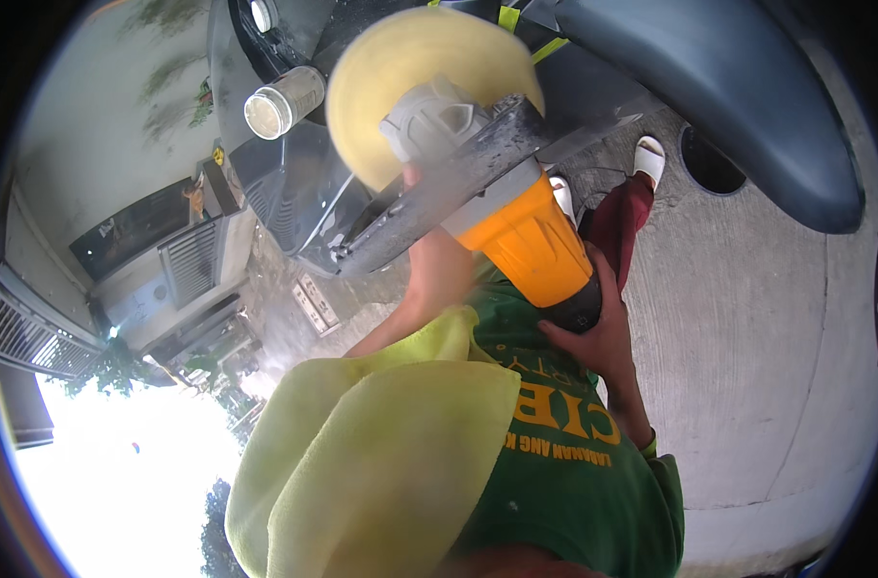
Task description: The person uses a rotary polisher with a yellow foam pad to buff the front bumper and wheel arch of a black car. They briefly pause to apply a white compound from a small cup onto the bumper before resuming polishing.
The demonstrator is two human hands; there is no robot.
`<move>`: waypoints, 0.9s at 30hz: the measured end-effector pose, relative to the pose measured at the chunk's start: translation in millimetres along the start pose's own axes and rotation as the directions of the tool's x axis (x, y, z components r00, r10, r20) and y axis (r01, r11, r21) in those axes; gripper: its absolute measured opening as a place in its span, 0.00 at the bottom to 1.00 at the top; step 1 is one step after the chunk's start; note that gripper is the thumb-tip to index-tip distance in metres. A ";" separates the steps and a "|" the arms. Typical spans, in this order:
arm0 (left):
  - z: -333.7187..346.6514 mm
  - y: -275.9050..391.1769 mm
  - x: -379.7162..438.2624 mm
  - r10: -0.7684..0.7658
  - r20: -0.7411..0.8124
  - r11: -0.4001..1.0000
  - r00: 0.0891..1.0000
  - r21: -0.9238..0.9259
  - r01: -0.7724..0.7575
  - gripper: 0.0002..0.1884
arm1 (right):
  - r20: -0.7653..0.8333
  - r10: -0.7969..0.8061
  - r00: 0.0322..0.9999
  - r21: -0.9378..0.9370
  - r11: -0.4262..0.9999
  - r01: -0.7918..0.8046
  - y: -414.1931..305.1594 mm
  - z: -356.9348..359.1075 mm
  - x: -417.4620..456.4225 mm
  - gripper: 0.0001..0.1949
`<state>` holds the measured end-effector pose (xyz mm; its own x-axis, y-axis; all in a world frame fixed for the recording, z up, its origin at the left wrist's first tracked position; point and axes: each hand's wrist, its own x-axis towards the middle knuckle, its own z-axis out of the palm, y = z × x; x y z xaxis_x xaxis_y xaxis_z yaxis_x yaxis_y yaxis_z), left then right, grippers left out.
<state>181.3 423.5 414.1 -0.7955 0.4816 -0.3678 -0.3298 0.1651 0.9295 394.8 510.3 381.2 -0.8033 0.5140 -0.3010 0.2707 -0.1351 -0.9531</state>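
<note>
My right hand (605, 325) holds the black rear end of an orange and grey power polisher (529, 238). Partly hidden behind the polisher's scuffed dark handle, my left hand (439, 267) grips the front part, with a finger showing near the grey head. The round pale-yellow pad (432, 65) looks blurred and lies over a dark glossy body panel (583, 94); whether it touches is hidden. Yellow-green tape (508, 18) marks the panel's upper part. Left of the pad, an uncapped-looking clear jar (283, 101) with pale contents rests on the dark surface.
A large curved dark panel (728, 101) juts in at upper right. Below it are a round black container (712, 162) and my white footwear (649, 159) on concrete. A yellow-green cloth (395, 448) drapes over my shoulder. Another white-lidded container (263, 14) stands at top left.
</note>
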 end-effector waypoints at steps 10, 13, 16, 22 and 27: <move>-44.2 -5.7 -4.1 0.080 -0.143 0.949 0.986 -0.292 -0.119 0.28 | 0.239 -0.020 0.971 0.147 0.989 -0.016 35.9 34.3 35.9 0.54; -56.1 11.7 5.0 0.174 -0.243 0.958 0.954 -0.183 -0.221 0.33 | 0.305 -0.108 0.946 0.198 0.979 0.048 44.8 63.4 73.6 0.54; -74.6 24.6 17.9 0.245 -0.232 0.964 0.941 -0.044 -0.262 0.40 | 0.210 -0.296 0.932 0.359 0.910 0.208 60.1 120.4 101.7 0.52; -53.7 44.2 24.4 0.477 -0.136 0.843 0.869 0.350 -0.408 0.43 | 0.235 -0.210 0.949 0.583 0.812 0.035 77.7 181.9 120.1 0.39; -3.4 61.7 20.4 0.505 0.078 0.746 0.860 0.461 -0.480 0.37 | 0.171 -0.270 0.948 0.653 0.751 0.096 61.7 167.3 122.1 0.23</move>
<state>143.0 440.6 463.8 -0.8105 0.5647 0.1553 0.3704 0.2888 0.8828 224.7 423.0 280.5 -0.9249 0.3788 -0.0335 -0.2202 -0.6054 -0.7649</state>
